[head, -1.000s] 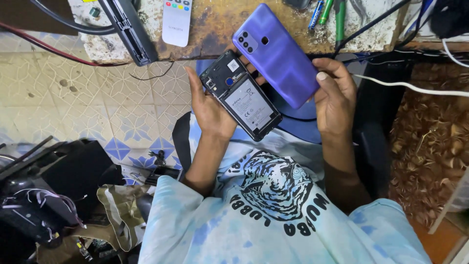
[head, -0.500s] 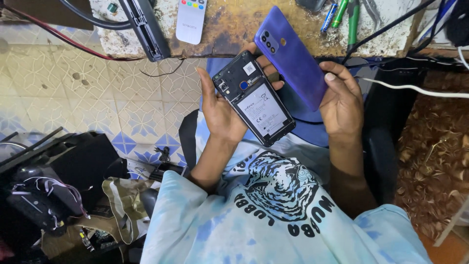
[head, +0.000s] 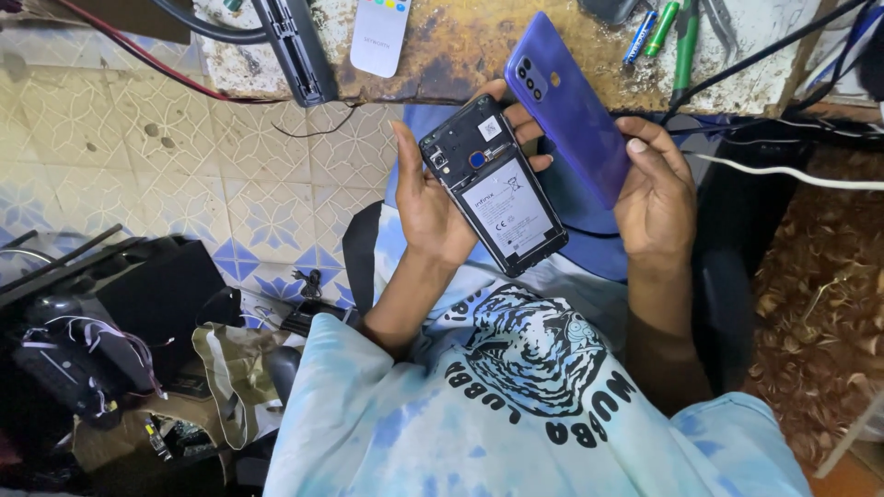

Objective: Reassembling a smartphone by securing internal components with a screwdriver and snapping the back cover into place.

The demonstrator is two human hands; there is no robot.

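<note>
My left hand [head: 431,204] holds an opened black phone [head: 495,187] with its back removed, so the battery and inner frame face up. My right hand [head: 656,190] grips the purple back cover [head: 568,107] of the phone by its lower end, tilted up and to the right of the phone body. Cover and phone body are close together, apart from each other along the phone's right side. Both are held over my lap, just in front of the worn workbench edge [head: 460,55].
On the bench lie a white remote-like device [head: 379,35], a black bar-shaped device [head: 295,51], pens and tools [head: 677,32]. Cables [head: 783,170] run at the right. Dark bags and gear [head: 83,350] sit on the patterned tile floor at left.
The view has shifted slightly; both hands with the phone and cover appear lower and further right in view. The cover stays separated from the phone body.
</note>
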